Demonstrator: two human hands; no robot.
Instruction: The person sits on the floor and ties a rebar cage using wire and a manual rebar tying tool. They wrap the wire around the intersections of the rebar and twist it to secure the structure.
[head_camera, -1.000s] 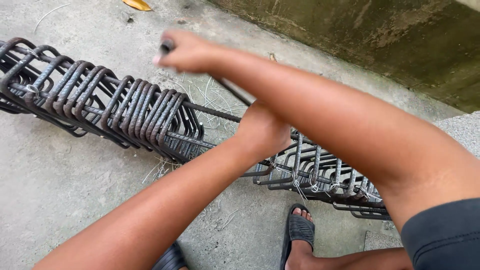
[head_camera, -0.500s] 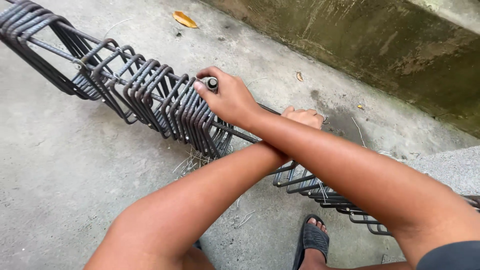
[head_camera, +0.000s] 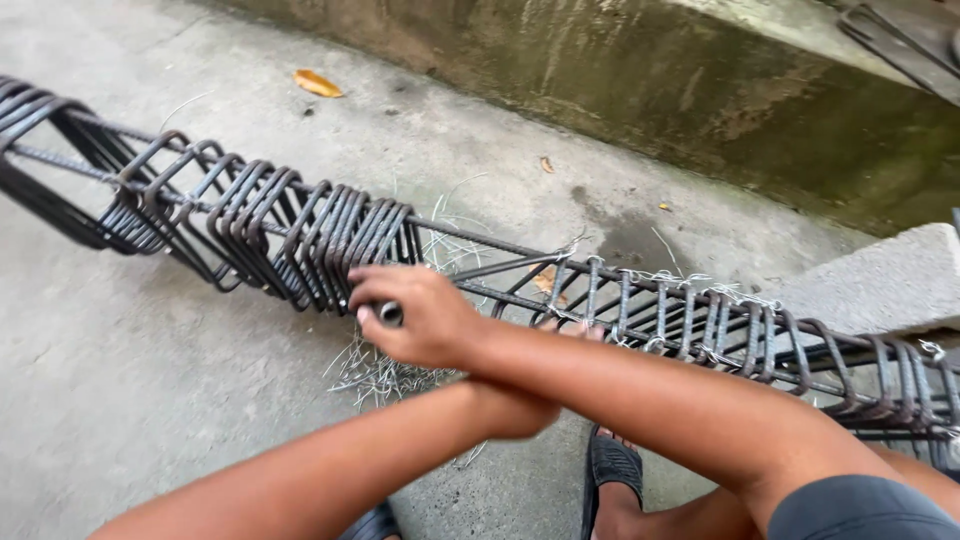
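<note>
Head view has you looking down on a rebar cage (head_camera: 300, 225) that lies on the concrete floor (head_camera: 130, 370), running from the far left to the lower right across your knees. Treat it as heavy and fully stiff: long ribbed bars threaded through many steel stirrups (head_camera: 340, 245). At the left those rings are bunched and look loose on the bars, so they would likely slide if you pull one. At the right they are spaced out and bound with thin tie wire (head_camera: 655, 277), so that part should hold as one piece. The rough steel will not slip, but cut wire ends can prick. Take hold on a long bar or a bound ring, not a loose one.

Your right hand (head_camera: 420, 315) crosses over the left forearm, its grip closed around a small dark tool (head_camera: 388, 314) held just in front of the bunched rings. Your left hand (head_camera: 515, 405) is mostly hidden under that arm, so I cannot tell its grip.

Loose wire scraps (head_camera: 375, 375) lie on the floor below your hands. A sandalled foot (head_camera: 612, 470) rests near, and a concrete block (head_camera: 880, 280) sits at the right.
</note>
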